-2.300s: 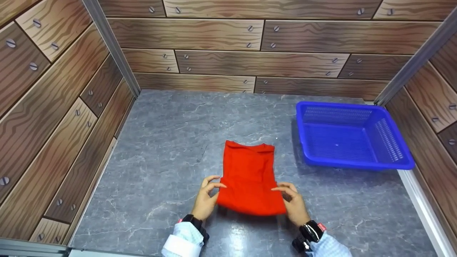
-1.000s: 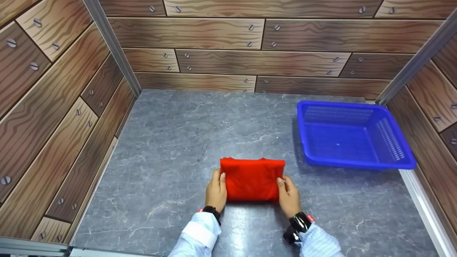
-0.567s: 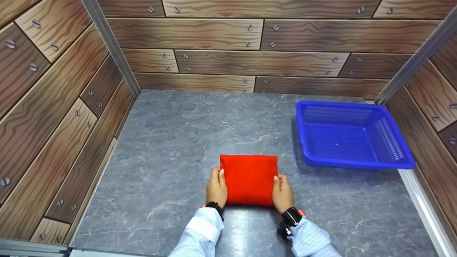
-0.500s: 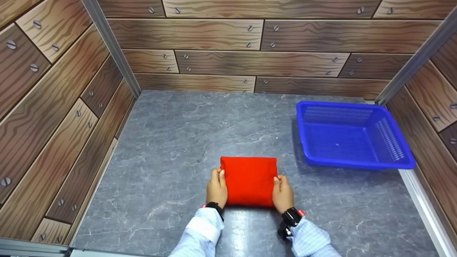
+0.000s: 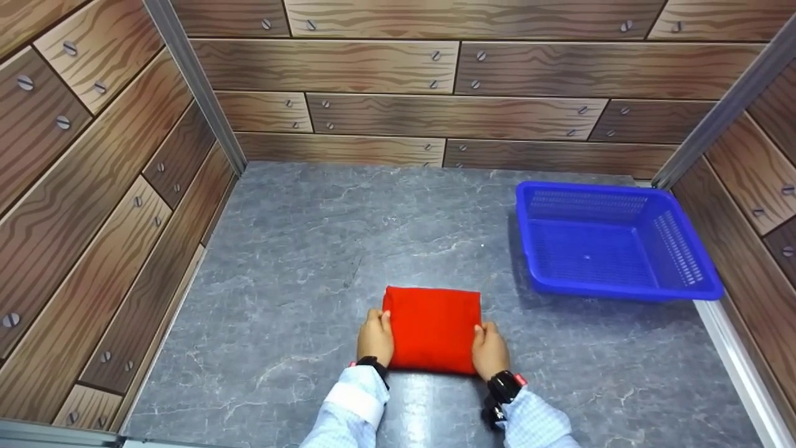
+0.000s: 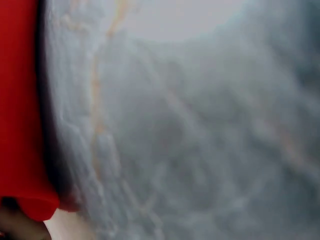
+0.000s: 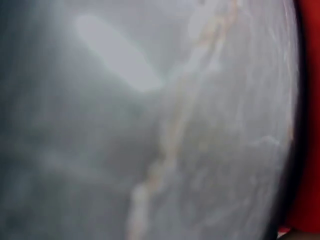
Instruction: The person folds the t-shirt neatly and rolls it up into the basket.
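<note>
A red cloth (image 5: 433,330), folded into a compact rectangle, is at the near middle of the grey marbled surface. My left hand (image 5: 375,341) grips its left edge, thumb on top and fingers at the side and beneath. On the opposite edge my right hand (image 5: 490,352) holds it the same way. In the left wrist view the red cloth (image 6: 20,110) runs down the left border, with a bit of the hand below it. The right wrist view catches only a strip of the cloth (image 7: 311,125) at its right border. The fingertips under the cloth are hidden.
A blue plastic basket (image 5: 622,292) with slotted walls stands at the right, nothing inside it. Wood-patterned panels (image 5: 373,65) enclose the back and both sides. The grey surface (image 5: 298,249) stretches left of and behind the cloth.
The cloth was longer, with my hands at its near end; it has since been folded over into a shorter rectangle. Both hands now grip its sides, and it has come slightly nearer to me.
</note>
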A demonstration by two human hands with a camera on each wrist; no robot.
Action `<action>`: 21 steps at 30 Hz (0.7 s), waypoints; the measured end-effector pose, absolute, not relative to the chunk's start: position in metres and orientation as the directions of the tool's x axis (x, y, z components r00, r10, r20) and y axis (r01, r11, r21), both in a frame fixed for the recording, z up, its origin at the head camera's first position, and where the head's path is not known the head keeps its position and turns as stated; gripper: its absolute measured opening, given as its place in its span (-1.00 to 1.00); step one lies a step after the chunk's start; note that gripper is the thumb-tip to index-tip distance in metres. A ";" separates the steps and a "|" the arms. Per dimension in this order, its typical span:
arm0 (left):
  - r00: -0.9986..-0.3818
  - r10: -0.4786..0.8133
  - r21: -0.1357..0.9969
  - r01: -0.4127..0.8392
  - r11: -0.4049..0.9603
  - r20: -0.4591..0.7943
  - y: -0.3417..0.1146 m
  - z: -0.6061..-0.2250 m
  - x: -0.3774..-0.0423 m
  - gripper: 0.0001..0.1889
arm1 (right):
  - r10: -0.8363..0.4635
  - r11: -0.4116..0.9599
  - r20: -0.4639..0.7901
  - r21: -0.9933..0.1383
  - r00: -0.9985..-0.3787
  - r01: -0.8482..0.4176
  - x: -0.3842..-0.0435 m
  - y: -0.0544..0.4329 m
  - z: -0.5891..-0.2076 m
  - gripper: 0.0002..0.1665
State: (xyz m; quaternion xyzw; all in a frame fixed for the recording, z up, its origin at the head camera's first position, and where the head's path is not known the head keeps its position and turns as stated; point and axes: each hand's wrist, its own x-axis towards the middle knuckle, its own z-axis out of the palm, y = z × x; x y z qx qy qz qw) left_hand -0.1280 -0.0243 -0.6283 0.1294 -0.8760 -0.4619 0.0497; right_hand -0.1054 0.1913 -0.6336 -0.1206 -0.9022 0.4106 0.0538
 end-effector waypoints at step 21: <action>-0.928 0.317 0.219 0.356 0.908 0.196 -0.009 -0.614 -0.124 -0.32 | -0.198 0.914 0.203 -0.316 -0.959 -0.256 -0.109 0.166 -0.616 -0.24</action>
